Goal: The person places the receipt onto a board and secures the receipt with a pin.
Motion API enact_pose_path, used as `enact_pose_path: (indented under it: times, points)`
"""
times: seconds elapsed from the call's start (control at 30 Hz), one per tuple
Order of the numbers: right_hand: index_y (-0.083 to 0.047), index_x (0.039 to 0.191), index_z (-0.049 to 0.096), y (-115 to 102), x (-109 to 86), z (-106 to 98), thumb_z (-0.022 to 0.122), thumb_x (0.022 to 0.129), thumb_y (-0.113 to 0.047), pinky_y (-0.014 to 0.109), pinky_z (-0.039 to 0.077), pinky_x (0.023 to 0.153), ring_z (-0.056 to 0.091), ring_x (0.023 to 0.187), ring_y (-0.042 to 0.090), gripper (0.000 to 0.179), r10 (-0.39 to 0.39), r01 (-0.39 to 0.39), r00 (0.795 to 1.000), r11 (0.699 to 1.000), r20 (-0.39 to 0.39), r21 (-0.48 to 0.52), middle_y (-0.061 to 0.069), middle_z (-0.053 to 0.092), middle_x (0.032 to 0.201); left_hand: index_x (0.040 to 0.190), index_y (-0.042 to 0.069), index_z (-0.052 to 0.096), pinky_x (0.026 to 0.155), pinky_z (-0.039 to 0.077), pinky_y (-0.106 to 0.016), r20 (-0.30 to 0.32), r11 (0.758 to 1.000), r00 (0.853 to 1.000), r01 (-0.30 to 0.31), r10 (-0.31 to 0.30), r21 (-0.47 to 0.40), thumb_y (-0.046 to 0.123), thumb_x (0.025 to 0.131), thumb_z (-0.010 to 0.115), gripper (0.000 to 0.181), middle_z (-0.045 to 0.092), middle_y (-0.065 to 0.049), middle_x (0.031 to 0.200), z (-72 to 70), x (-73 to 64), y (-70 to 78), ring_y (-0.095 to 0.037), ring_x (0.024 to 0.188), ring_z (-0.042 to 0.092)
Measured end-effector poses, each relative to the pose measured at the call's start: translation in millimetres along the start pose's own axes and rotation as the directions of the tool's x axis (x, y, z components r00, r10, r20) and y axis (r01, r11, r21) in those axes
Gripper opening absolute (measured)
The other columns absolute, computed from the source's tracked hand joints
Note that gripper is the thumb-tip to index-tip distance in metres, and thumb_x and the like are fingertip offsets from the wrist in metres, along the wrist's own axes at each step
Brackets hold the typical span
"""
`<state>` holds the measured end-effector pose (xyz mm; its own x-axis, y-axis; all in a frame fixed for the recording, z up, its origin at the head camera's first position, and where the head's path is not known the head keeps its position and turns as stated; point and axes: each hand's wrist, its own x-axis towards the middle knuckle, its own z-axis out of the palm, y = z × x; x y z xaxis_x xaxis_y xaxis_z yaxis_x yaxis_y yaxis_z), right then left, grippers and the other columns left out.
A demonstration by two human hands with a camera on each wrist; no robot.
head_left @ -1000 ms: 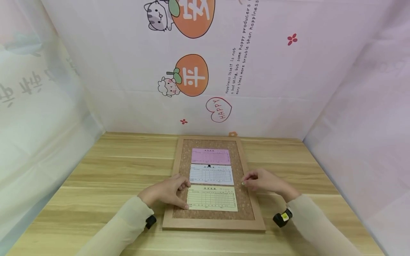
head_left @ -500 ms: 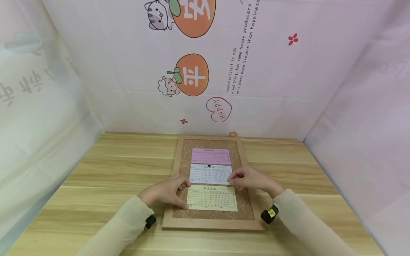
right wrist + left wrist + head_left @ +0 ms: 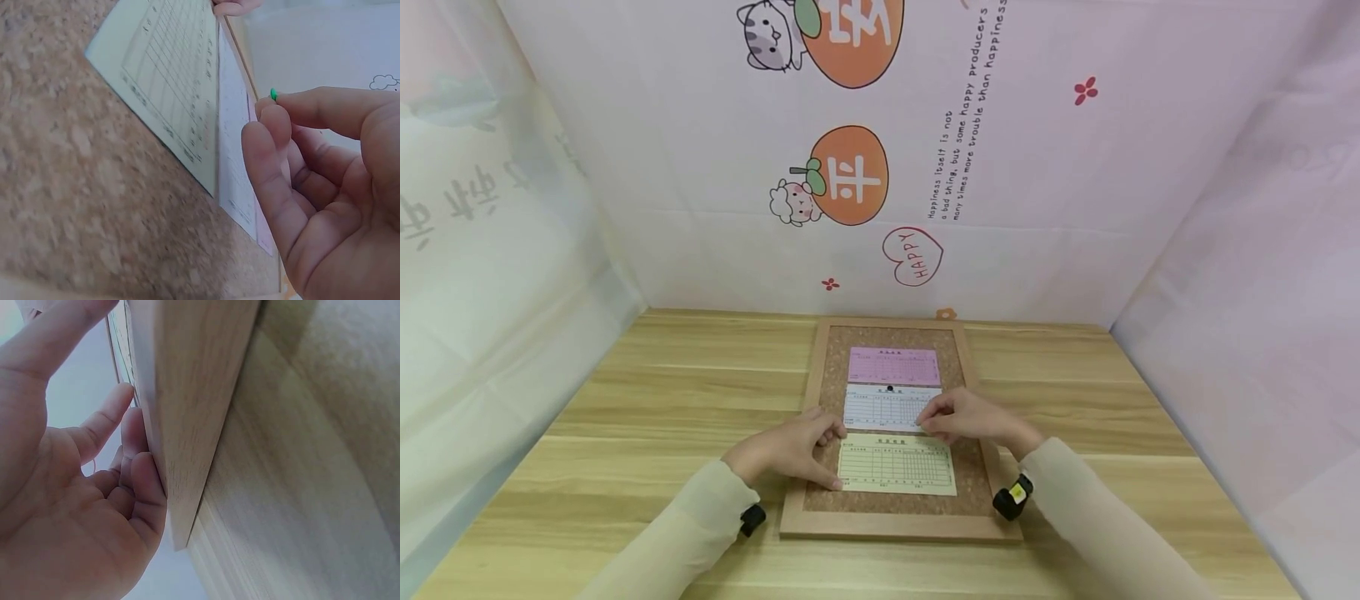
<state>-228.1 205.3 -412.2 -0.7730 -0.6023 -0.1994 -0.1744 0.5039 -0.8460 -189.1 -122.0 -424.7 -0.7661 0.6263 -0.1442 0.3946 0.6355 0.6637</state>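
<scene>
A framed cork board [image 3: 917,504] lies on the table bearing three printed slips, one above another: a pink slip [image 3: 895,367], a white slip [image 3: 880,408] and a yellow slip [image 3: 895,467]. A black thumbtack [image 3: 890,388] sits at the white slip's top edge. My left hand [image 3: 790,450] rests over the board's left frame, thumb tip on the yellow slip's lower left corner and index finger at its upper left. Between thumb and index finger, my right hand [image 3: 970,419] pinches a small green thumbtack [image 3: 274,94], close over the border between the white and yellow slips.
The wooden table [image 3: 700,375] extends around the board on every side. Behind it hangs a printed white cloth [image 3: 1037,208], with further cloth walls at left and right. A dark wrist camera [image 3: 1013,497] overlaps the board's lower right frame in the head view.
My right hand has moved left from the board's right frame to above the white slip's lower right part, still pinching the thumbtack. The left hand has stayed in place.
</scene>
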Motion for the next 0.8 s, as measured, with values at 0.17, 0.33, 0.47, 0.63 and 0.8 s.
enact_pose_path:
  times: [0.17,0.33,0.47,0.63,0.8]
  points:
    - [0.001,0.111,0.071,3,6.2,6,0.063,0.099,-0.015,0.036,0.057,0.073,0.058,0.075,0.017,0.022,0.012,-0.012,1.000,1.000,0.007,0.029,0.009,0.065,0.083,0.123,0.007,0.055,0.094,0.044,-0.042,-0.008,1.000,1.000,-0.003,0.003,0.013,0.034,0.074,0.091,0.066,0.049,-0.004,0.111,1.2,0.7,-1.0,-0.020,0.103,0.047]
    - [-0.001,0.109,0.072,0,11.7,10,0.063,0.099,-0.016,0.037,0.057,0.073,0.057,0.073,0.017,0.021,0.012,-0.013,1.000,0.999,0.014,0.053,0.009,0.064,0.081,0.123,0.009,0.055,0.094,0.044,-0.042,-0.010,1.000,1.000,-0.001,0.001,0.022,0.035,0.073,0.091,0.067,0.049,-0.003,0.111,2.1,2.0,-3.2,-0.018,0.103,0.046]
    - [-0.001,0.109,0.073,-3,16.7,14,0.063,0.099,-0.016,0.037,0.058,0.073,0.059,0.073,0.017,0.020,0.009,-0.010,1.000,0.998,0.020,0.059,0.010,0.066,0.082,0.123,0.009,0.055,0.094,0.044,-0.041,-0.009,1.000,1.000,-0.003,0.003,0.024,0.035,0.073,0.091,0.066,0.049,-0.003,0.111,0.8,1.1,-1.8,-0.019,0.103,0.047]
    - [-0.001,0.108,0.073,-7,22.9,21,0.063,0.099,-0.014,0.034,0.057,0.071,0.059,0.072,0.015,0.018,0.010,-0.012,0.999,0.996,0.031,0.084,0.010,0.066,0.081,0.122,0.007,0.056,0.093,0.044,-0.042,-0.011,1.000,1.000,-0.016,0.016,0.022,0.034,0.073,0.091,0.066,0.049,-0.005,0.110,-0.8,0.1,0.4,-0.020,0.102,0.047]
    - [-0.002,0.105,0.074,-8,28.3,28,0.066,0.097,-0.013,0.032,0.057,0.069,0.061,0.072,0.014,0.016,0.044,-0.047,0.999,0.994,0.023,0.103,0.008,0.068,0.081,0.121,0.007,0.056,0.093,0.044,-0.042,-0.011,0.999,1.000,-0.020,0.020,0.030,0.034,0.073,0.091,0.065,0.050,-0.005,0.110,-0.7,0.5,0.0,-0.020,0.103,0.047]
